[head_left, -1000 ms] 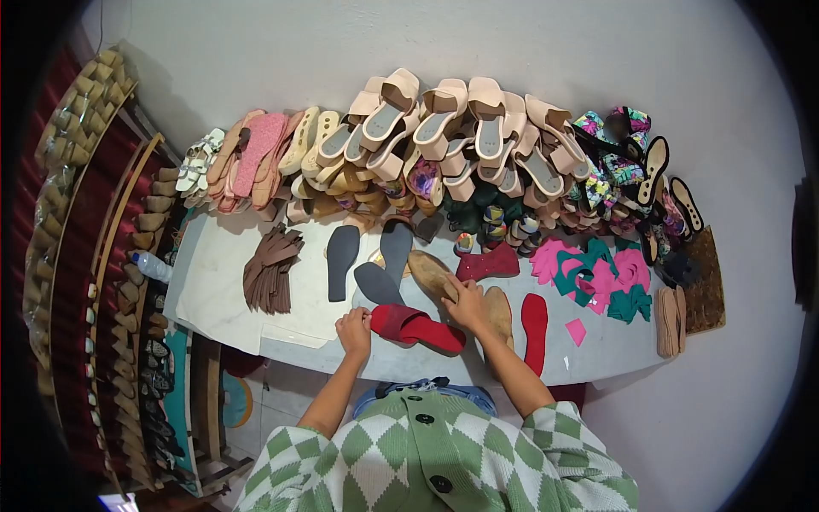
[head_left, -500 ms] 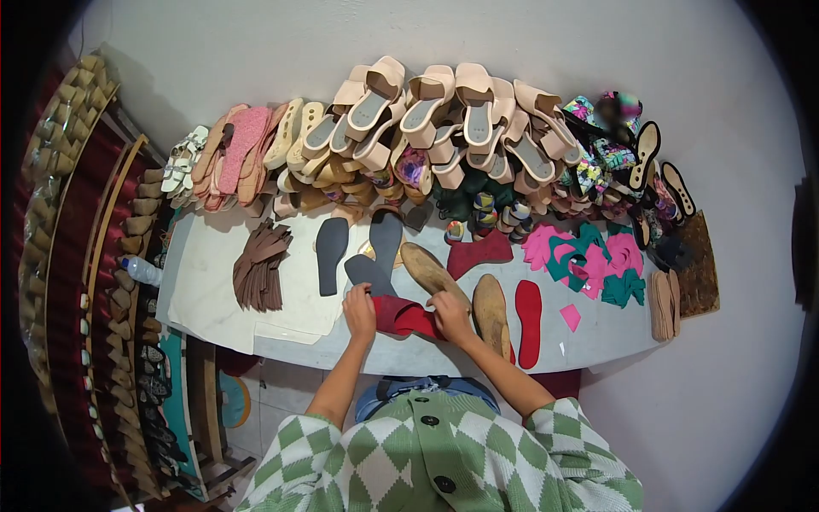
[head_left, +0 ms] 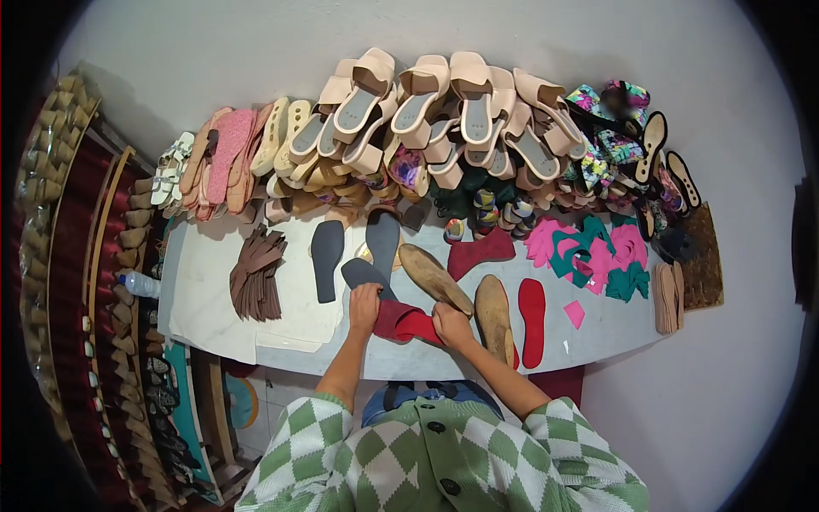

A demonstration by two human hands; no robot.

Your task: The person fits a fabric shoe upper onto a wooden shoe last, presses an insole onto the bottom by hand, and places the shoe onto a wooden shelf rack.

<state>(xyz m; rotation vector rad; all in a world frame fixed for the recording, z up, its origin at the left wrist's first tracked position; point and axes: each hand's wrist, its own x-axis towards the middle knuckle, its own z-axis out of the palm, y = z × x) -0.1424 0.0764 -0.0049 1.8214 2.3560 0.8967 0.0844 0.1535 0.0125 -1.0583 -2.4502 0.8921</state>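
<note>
At the table's front edge I have a bright red insole (head_left: 418, 325) with a dark red upper strap (head_left: 390, 317) curved across it. My left hand (head_left: 365, 308) is closed on the strap's left side, beside a grey insole (head_left: 362, 273). The fingers of my right hand (head_left: 451, 326) are closed round the red insole's right part. Just beyond that hand lies a wooden shoe last (head_left: 435, 279). A second wooden last (head_left: 492, 316) rests to the right, with another red insole (head_left: 531, 322) beside it. A dark red upper piece (head_left: 480, 253) lies farther back.
Heeled beige sandals (head_left: 422, 90) and other footwear are piled along the back. Brown strips (head_left: 258, 275) lie left, pink and green cut pieces (head_left: 590, 256) right. A shelf of shoe lasts (head_left: 128, 282) and a water bottle (head_left: 141, 284) stand at the left.
My right hand has turned slightly and its fingers are closed more firmly on the red insole. My left hand has barely moved. The whole view has shifted a little.
</note>
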